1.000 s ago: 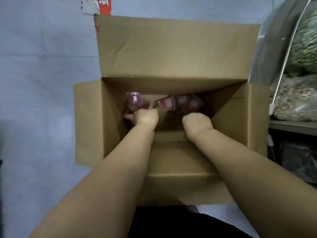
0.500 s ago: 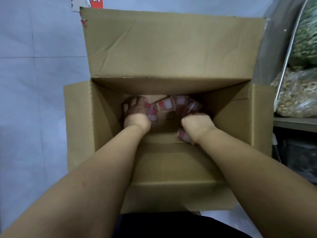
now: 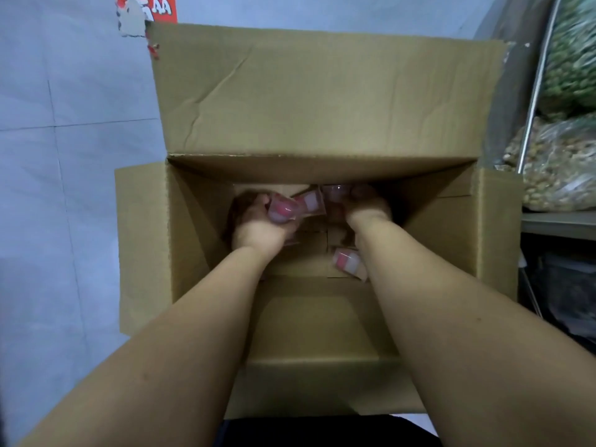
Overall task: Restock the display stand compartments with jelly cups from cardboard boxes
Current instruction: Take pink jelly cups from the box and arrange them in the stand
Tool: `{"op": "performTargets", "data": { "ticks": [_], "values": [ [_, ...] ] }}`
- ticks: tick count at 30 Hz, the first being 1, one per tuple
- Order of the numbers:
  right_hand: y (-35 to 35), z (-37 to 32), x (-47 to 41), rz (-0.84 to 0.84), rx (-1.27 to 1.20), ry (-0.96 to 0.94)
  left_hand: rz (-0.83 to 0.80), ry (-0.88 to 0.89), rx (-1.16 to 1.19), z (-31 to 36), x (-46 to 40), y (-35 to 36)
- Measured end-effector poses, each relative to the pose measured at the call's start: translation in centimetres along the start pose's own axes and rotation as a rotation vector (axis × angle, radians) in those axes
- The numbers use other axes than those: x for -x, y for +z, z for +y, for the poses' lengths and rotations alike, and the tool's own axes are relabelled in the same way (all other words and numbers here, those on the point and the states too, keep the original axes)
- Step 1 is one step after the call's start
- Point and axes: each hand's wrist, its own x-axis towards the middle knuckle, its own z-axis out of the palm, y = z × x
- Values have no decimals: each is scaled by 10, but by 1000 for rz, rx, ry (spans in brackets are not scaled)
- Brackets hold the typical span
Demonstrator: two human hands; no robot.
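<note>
Reaching deep into the open cardboard box, both arms go down to its floor.

Left hand: fingers curled round a pink jelly cup, now lifted into plain view above the palm. Half a second ago that hand lay flatter, over the cups at the box's far-left corner; a second ago it was a closed fist nearer the middle.

Second jelly cup, with a white label, sits just right of the held one, touching it. I cannot tell whether the left grip holds that one too.

Right hand: has moved up to the far wall of the box, fingers curled down onto clear cups there. Fingertips are hidden, so I cannot tell whether the grip closes on a cup or only rests on them. Earlier it sat lower and nearer the front.

Loose jelly cup lies on the box floor beside the right forearm, tipped on its side, red band and white band showing. It was half covered by the right hand at the previous frame and is now fully exposed.

Box flaps are all folded outward. Box stands on the grey floor. Shelf unit at right carries clear bags of nuts and greenish goods. Camera sits slightly closer than before.
</note>
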Motion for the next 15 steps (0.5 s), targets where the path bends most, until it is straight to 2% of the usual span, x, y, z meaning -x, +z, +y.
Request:
{"op": "performTargets", "data": {
  "ticks": [2,5,7,11,15],
  "values": [
    [0,4,-2,-42,-104,8,-37,30,162,7,0,3],
    [-1,9,12,-84,-576,105,-42,-16,352,15,7,-6],
    [-3,11,37,-125,-751,149,-22,-44,499,22,26,-16],
    [-26,7,134,-124,-934,-111,-50,-16,610,47,105,-53],
    [-92,-3,268,-100,-1107,-228,-105,137,622,98,215,-130]
  ]
}}
